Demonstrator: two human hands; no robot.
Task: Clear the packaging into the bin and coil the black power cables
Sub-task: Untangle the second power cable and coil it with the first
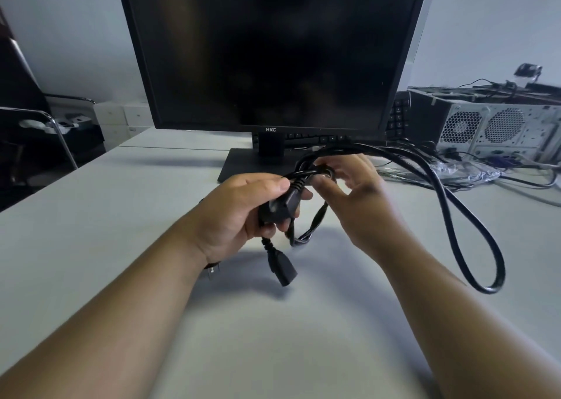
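Coiling looks partway done. Over the worktop (91,246), the left hand (243,213) has its grip closed round the plug (282,207) of a black power cable (473,225) and a few gathered turns, and the other connector (283,272) dangles below. Just beside it, the right hand (361,204) curls its grip round the strands. Further right, a long loop hangs loose, not yet wound in. Clear packaging (464,171) lies unbinned near the computer case (501,131), among other leads too tangled to count. No bin is in view.
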